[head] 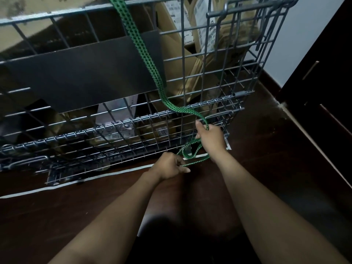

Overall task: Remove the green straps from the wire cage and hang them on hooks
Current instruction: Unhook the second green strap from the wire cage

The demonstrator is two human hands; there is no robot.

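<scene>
I am gathering the green strap (150, 60) off the wire cage (219, 88), right hand (209, 138) gripping, left hand (169, 165) pinching; its top end needs freeing next.

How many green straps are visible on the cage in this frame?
1. The green strap hangs down the wire cage front into the right hand, looping to the left hand. Others may be hidden.
</scene>
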